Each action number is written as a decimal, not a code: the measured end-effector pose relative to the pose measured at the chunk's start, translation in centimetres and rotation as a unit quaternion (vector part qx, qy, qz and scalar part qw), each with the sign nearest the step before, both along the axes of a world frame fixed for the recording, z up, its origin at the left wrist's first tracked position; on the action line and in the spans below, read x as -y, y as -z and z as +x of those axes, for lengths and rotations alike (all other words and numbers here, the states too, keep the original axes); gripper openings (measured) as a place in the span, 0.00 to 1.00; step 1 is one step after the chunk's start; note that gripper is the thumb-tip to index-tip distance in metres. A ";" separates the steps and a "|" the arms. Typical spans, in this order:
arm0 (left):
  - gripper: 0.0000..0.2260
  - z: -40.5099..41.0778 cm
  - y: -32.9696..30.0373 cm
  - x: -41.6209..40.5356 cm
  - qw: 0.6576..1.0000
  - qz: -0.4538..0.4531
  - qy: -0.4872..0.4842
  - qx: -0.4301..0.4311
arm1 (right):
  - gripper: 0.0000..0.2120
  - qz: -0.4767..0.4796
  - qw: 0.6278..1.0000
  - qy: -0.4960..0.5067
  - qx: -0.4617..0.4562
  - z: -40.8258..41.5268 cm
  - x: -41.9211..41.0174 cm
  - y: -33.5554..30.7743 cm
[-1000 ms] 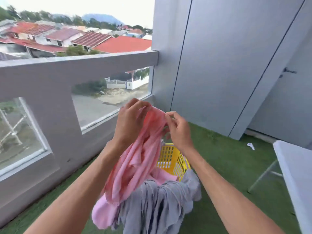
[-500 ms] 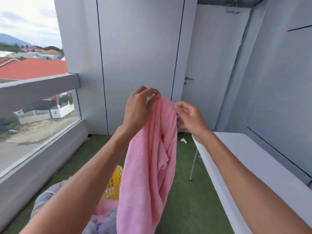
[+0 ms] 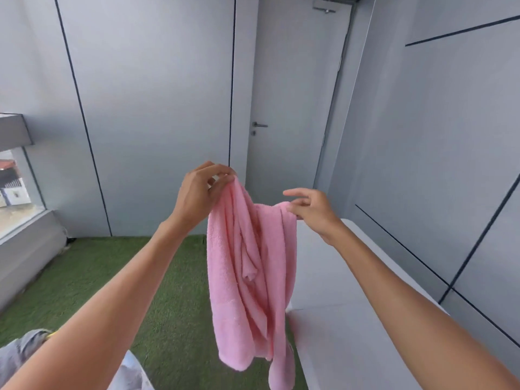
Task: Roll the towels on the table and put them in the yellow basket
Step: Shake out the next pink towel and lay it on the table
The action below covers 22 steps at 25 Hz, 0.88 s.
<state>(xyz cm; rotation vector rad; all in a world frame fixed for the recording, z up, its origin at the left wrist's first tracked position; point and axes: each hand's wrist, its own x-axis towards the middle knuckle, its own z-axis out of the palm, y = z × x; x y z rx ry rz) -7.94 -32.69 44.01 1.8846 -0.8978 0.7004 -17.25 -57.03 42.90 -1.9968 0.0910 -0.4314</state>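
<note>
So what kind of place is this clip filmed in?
Probably a home balcony or terrace: green artificial turf floor, grey panelled walls with a closed grey door, and a glazed parapet on the left showing rooftops outside.

Single head-mounted wide-angle view, taken from the person's eye level and facing forward and slightly down. Both forearms extend from the bottom edge, close to the lens. The grey door (image 3: 292,108) stands well ahead at centre, the white table (image 3: 351,319) lower right, the green turf (image 3: 98,277) lower left. Straight wall lines bow near the edges.
</note>
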 end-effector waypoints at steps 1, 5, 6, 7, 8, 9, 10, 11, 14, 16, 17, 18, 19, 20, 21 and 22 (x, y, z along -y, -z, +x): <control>0.05 1.4 0.7 0.8 0.998 0.046 0.014 -0.030 | 0.14 -0.031 0.999 0.010 0.035 1.3 1.1 -0.3; 0.03 5.9 3.2 4.6 0.978 0.138 0.062 -0.145 | 0.12 -0.120 0.987 -0.043 0.100 6.2 2.1 -0.3; 0.05 7.2 3.6 5.8 0.976 0.132 0.075 -0.157 | 0.11 -0.129 0.984 -0.064 0.100 7.6 2.1 -0.1; 0.08 8.8 4.1 7.1 0.970 0.134 0.097 -0.179 | 0.11 -0.138 0.982 -0.081 0.099 9.2 2.1 0.1; 0.09 10.4 4.6 8.2 0.959 0.144 0.130 -0.204 | 0.10 -0.147 0.980 -0.093 0.099 10.8 2.4 0.2; 0.09 12.2 5.1 9.2 0.947 0.153 0.165 -0.231 | 0.09 -0.153 0.978 -0.101 0.099 12.6 2.8 0.4; 0.09 14.1 5.5 9.9 0.936 0.151 0.190 -0.256 | 0.09 -0.156 0.977 -0.104 0.098 14.6 3.6 0.7; 0.09 16.2 5.7 10.4 0.926 0.134 0.210 -0.282 | 0.09 -0.155 0.978 -0.100 0.098 16.6 4.6 1.0; 0.09 22.6 6.0 11.5 0.913 0.114 0.222 -0.323 | 0.09 -0.118 0.985 -0.059 0.106 22.1 7.7 1.6; 0.10 26.8 6.4 13.1 0.899 0.151 0.244 -0.331 | 0.09 -0.106 0.986 -0.053 0.115 26.1 9.0 1.3; 0.10 28.5 6.8 14.1 0.892 0.158 0.261 -0.333 | 0.09 -0.107 0.986 -0.055 0.119 28.1 9.3 1.0; 0.10 30.1 7.0 15.1 0.889 0.151 0.270 -0.338 | 0.08 -0.107 0.985 -0.053 0.123 30.2 9.6 0.6; 0.09 31.7 7.2 16.0 0.889 0.128 0.269 -0.349 | 0.08 -0.104 0.986 -0.048 0.122 32.0 10.2 0.1; 0.09 33.4 7.3 16.7 0.893 0.102 0.260 -0.353 | 0.08 -0.096 0.987 -0.039 0.121 33.8 10.9 -0.1; 0.09 35.3 7.2 17.2 0.903 0.076 0.242 -0.347 | 0.08 -0.084 0.989 -0.029 0.118 35.2 11.8 -0.1; 0.10 37.0 6.9 17.5 0.915 0.051 0.220 -0.334 | 0.09 -0.072 0.991 -0.024 0.110 36.4 12.7 0.2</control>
